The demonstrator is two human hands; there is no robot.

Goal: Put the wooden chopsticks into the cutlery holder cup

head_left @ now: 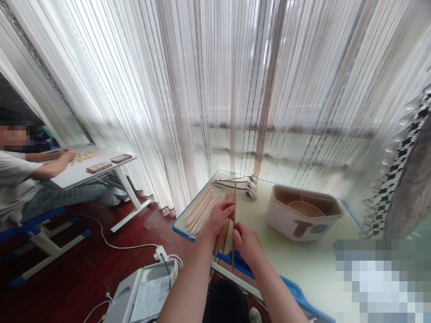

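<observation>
A single brown chopstick [235,197] stands nearly lengthwise in front of me, its lower end past the table's near edge. My right hand [248,244] pinches its lower half between thumb and fingers. Higher up, my left hand [220,217] is closed with its fingertips at the same chopstick. Under and beside my left hand lie several brown chopsticks [220,240]. Left of them is a spread of paler chopsticks [201,211]. Several metal spoons [251,190] rest behind, their bowls to the right.
A beige divided utensil holder [286,226] stands on the blue-edged table [266,255]. A gray box [131,291] and a white power strip [161,253] sit below, left. Another person [20,179] handles small pale pieces at a white table [72,177]. Sheer curtains hang behind.
</observation>
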